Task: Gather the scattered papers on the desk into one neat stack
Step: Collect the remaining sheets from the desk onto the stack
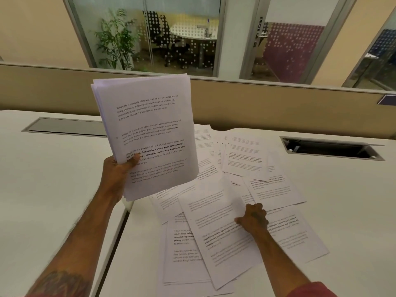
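While a wide white desk (53,179) fills the view beneath both forearms, loose printed papers (242,159) lie scattered across the part of it around and beyond the right hand, overlapping one another at many angles. Some lie beyond that hand, some to either side of it, and several reach back toward the person along the right forearm. None of them are squared up.

Above the desk, held up in the air by the left hand (116,171), is a thick stack of sheets (147,133), nearly upright and leaning slightly to the left, with its printed face toward the camera. Its edges are roughly aligned, though a few sheets fan out at the top left corner. That hand grasps the stack at its lower left edge, thumb pressed across the front page and fingers hidden behind.

Lower down, the right hand (252,218) rests on the scattered sheets, its fingers curled at the right edge of a tilted top sheet (220,230) that lies over others. Whether it is pinching that sheet or only pressing on it cannot be told.

Beyond the left hand a closed grey cable hatch (66,126) is set into the desk; beyond the right hand, past the papers, a second hatch (332,147) stands open.
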A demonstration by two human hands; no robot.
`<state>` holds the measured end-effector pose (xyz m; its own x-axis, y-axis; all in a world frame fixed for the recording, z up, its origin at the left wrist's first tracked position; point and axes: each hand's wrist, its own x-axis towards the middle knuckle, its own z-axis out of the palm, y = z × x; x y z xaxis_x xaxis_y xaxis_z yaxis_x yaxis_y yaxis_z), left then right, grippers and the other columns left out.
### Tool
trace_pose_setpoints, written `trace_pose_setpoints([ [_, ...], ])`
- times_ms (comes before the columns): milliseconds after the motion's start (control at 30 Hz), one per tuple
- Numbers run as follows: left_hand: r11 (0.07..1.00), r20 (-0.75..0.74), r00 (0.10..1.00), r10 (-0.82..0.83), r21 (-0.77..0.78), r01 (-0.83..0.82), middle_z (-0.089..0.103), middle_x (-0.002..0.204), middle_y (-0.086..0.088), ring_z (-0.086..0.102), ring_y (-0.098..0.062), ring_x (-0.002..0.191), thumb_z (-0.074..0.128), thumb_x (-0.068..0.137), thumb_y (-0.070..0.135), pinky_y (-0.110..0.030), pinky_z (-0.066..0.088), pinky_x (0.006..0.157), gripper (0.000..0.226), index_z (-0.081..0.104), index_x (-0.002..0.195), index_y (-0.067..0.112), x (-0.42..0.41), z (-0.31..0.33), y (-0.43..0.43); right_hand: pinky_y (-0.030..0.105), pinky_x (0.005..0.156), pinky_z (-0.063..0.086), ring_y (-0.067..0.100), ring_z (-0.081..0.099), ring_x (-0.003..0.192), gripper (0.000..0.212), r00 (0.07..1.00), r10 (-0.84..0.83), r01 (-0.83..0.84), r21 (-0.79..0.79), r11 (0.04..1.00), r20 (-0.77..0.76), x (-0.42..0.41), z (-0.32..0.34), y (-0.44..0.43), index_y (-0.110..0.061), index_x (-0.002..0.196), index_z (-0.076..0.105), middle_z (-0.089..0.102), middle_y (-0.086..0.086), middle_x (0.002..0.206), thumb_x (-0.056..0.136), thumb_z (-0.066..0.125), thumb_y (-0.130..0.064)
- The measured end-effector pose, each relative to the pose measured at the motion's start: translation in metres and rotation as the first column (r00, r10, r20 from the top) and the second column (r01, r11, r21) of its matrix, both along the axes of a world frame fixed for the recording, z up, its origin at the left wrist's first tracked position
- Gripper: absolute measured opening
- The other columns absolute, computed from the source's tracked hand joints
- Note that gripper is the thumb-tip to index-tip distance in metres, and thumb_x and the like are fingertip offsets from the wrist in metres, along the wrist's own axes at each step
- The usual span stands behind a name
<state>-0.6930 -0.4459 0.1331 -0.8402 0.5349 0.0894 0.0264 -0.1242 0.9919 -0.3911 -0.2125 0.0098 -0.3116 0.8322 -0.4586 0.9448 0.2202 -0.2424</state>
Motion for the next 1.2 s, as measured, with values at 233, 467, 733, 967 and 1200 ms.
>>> trace_pose_setpoints([
  [233, 1.000, 0.000, 1.000, 0.010, 0.006, -0.010, 0.079, 0.099, 0.008, 0.076, -0.016, 0.081, 0.078, 0.079, 0.026, -0.031, 0.060, 0.064, 0.017, 0.080, 0.092, 0.035, 0.002, 0.004, 0.002, 0.035, 0.091, 0.052, 0.028, 0.061, 0.100, 0.072, 0.963, -0.128, 0.099, -0.133, 0.986, -0.236, -0.002, 0.012, 0.013, -0.013, 0.135, 0.037, 0.061, 0.014, 0.127, 0.078, 0.081, -0.012],
  [467, 0.999, -0.004, 0.999, 0.042, 0.007, -0.042, 0.079, 0.100, 0.007, 0.074, -0.021, 0.084, 0.077, 0.077, 0.030, -0.043, 0.059, 0.075, 0.022, 0.076, 0.099, 0.029, 0.001, 0.013, 0.009, 0.041, 0.095, 0.053, 0.034, 0.065, 0.107, 0.046, 0.957, 0.018, -0.064, -0.152, 0.986, -0.291, 0.018, 0.104, 0.063, -0.003, 0.121, 0.068, 0.069, 0.020, 0.117, 0.076, 0.079, -0.005],
  [733, 0.997, -0.039, 0.996, 0.079, 0.004, -0.079, 0.079, 0.095, 0.013, 0.076, -0.016, 0.078, 0.075, 0.077, 0.032, -0.039, 0.058, 0.070, 0.016, 0.078, 0.089, 0.041, 0.011, 0.030, 0.020, 0.044, 0.077, 0.063, 0.024, 0.076, 0.072, 0.025, 0.955, 0.137, -0.145, -0.011, 0.989, -0.262, 0.045, 0.177, 0.118, -0.020, 0.104, 0.071, 0.075, 0.008, 0.089, 0.081, 0.079, -0.016],
  [967, 0.992, -0.037, 0.992, 0.124, -0.001, -0.124, 0.079, 0.091, 0.015, 0.072, -0.025, 0.082, 0.074, 0.076, 0.032, -0.044, 0.059, 0.075, 0.024, 0.071, 0.100, 0.029, 0.019, 0.032, 0.039, 0.026, 0.065, 0.048, 0.019, 0.063, 0.081, 0.033, 0.974, 0.223, -0.225, 0.144, 0.964, 0.027, 0.054, 0.192, 0.145, -0.019, 0.116, 0.072, 0.070, 0.008, 0.102, 0.084, 0.077, -0.023],
  [1200, 0.990, -0.016, 0.990, 0.144, 0.007, -0.143, 0.077, 0.106, -0.001, 0.071, -0.033, 0.090, 0.070, 0.092, 0.012, -0.055, 0.058, 0.085, 0.020, 0.071, 0.110, 0.020, 0.030, 0.031, 0.060, 0.031, 0.074, 0.048, 0.028, 0.064, 0.090, 0.037, 0.992, 0.129, -0.120, 0.263, 0.957, -0.015, 0.077, 0.212, 0.185, -0.023, 0.117, 0.071, 0.064, 0.006, 0.096, 0.081, 0.077, -0.029],
])
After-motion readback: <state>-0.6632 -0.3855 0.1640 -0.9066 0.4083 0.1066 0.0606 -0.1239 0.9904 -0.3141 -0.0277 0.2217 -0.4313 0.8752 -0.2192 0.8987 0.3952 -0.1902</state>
